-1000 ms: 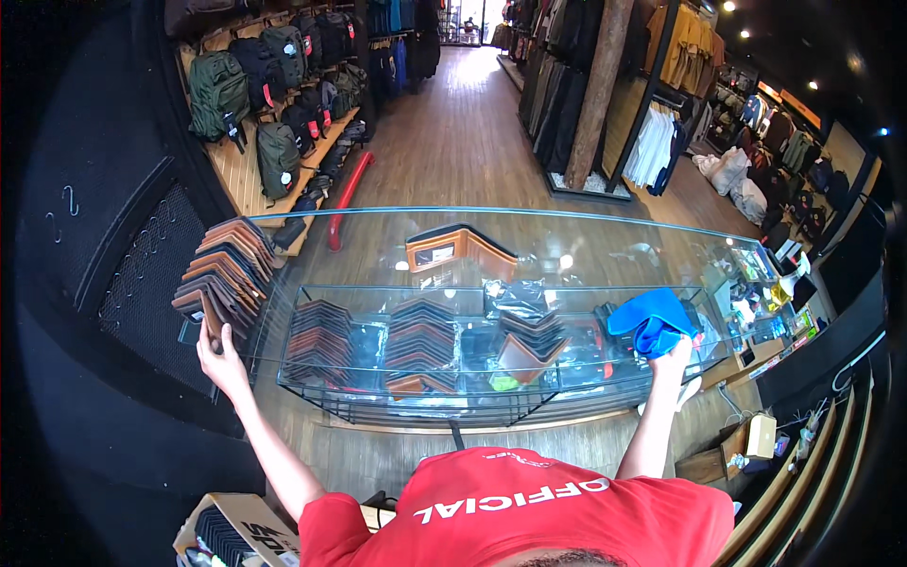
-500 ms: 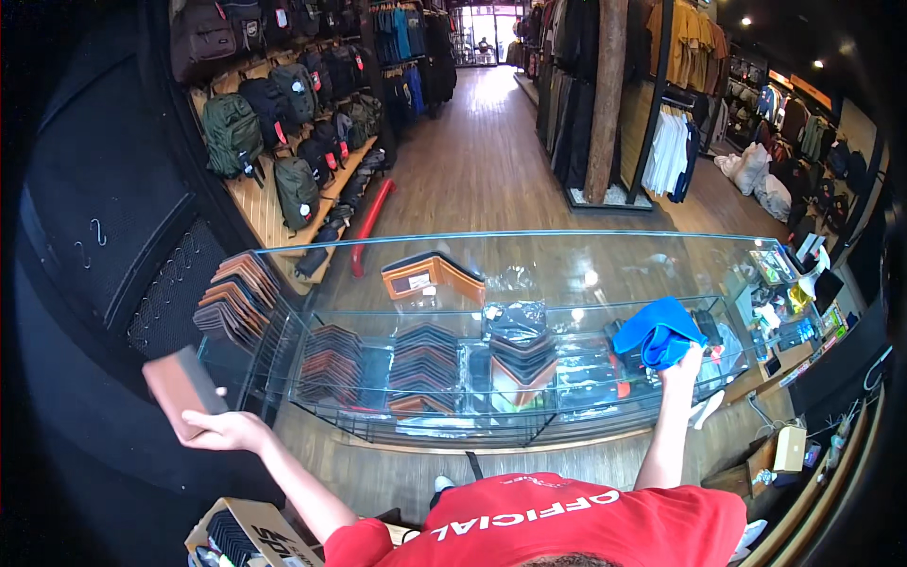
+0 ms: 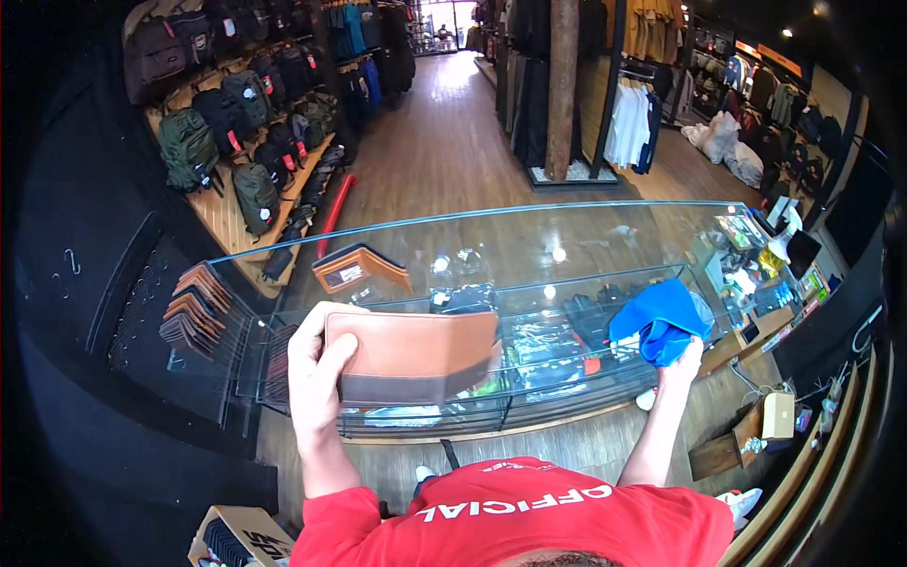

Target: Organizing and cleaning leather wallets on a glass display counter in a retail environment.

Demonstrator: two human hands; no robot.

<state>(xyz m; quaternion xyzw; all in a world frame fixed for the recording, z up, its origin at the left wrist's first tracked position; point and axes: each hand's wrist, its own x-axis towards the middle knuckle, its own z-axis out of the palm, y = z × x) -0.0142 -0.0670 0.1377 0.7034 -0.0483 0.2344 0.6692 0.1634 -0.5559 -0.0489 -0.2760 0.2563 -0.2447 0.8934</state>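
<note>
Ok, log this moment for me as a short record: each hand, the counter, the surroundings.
left hand: holding a tan-and-dark wallet by its left end
right hand: gripping a blue cloth
glass counter: open wallet standing on top; wallet row at left end
beyond, left: backpacks
lower left: cardboard box

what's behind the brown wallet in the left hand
Behind the wallet is the glass counter, visible above and right of it. Whatever the counter holds directly behind the wallet is covered.
</note>
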